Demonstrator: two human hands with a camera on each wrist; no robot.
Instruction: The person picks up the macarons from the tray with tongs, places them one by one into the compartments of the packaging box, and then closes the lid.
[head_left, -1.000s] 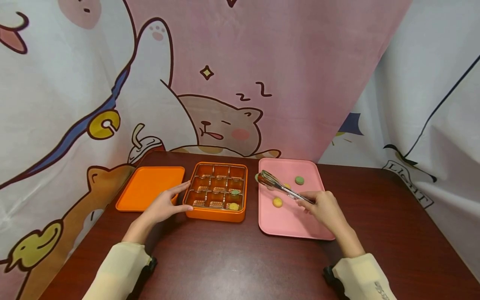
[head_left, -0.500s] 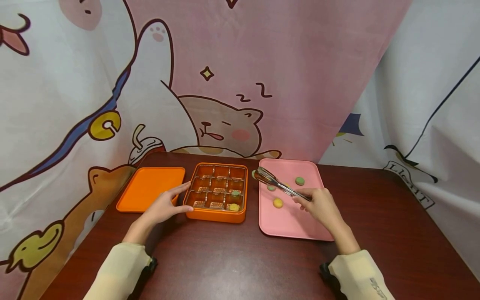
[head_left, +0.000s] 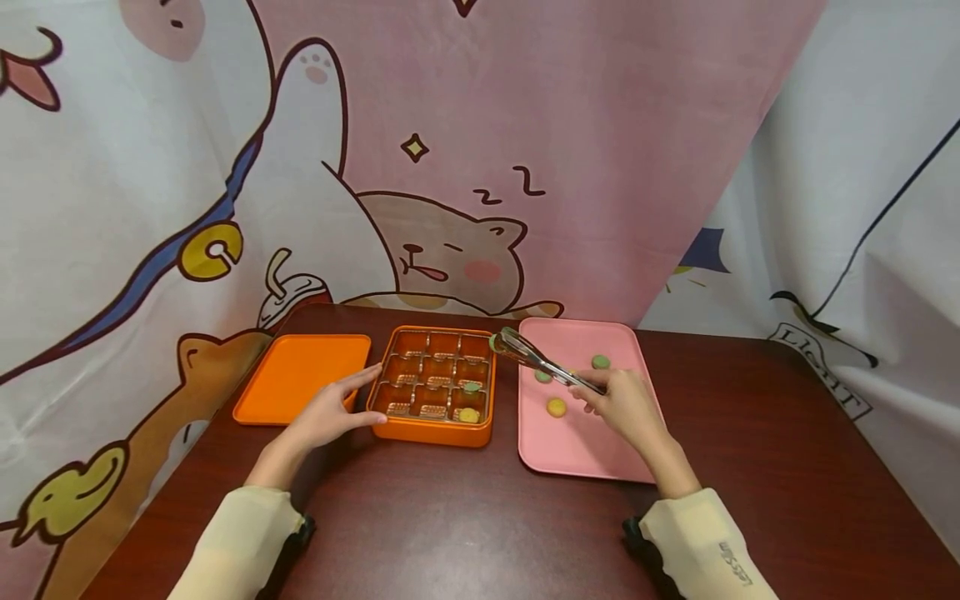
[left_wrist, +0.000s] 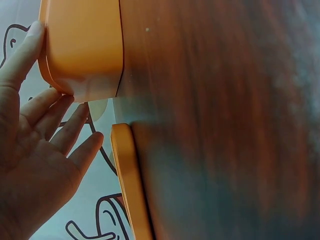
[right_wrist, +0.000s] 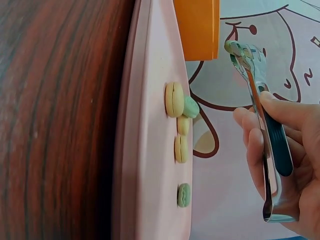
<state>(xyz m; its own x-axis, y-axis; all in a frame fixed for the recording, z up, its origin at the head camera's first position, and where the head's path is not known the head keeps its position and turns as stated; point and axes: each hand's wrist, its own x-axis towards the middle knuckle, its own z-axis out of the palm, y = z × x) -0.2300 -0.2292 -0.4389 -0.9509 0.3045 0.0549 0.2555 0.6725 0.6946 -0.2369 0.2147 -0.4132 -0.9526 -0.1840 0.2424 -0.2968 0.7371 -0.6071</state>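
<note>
My right hand grips metal tongs around their handle, thumb on one arm and fingers on the other. A green macaron is pinched at the tongs' tips, raised at the right rim of the orange box. The box holds a clear divided insert. In its right column lie a green macaron and, in front of that, a yellow macaron. My left hand rests against the box's left side with extended fingers, thumb at the front left corner and fingertips at the rim.
A pink tray on the right bears several yellow and green macarons, among them a yellow macaron and a green macaron. Left of the box lies a flat orange lid. A printed curtain hangs behind the table.
My right hand has moved left with the tongs, carrying the green macaron from above the tray's left edge to the box's right rim. My left hand stays where it was.
</note>
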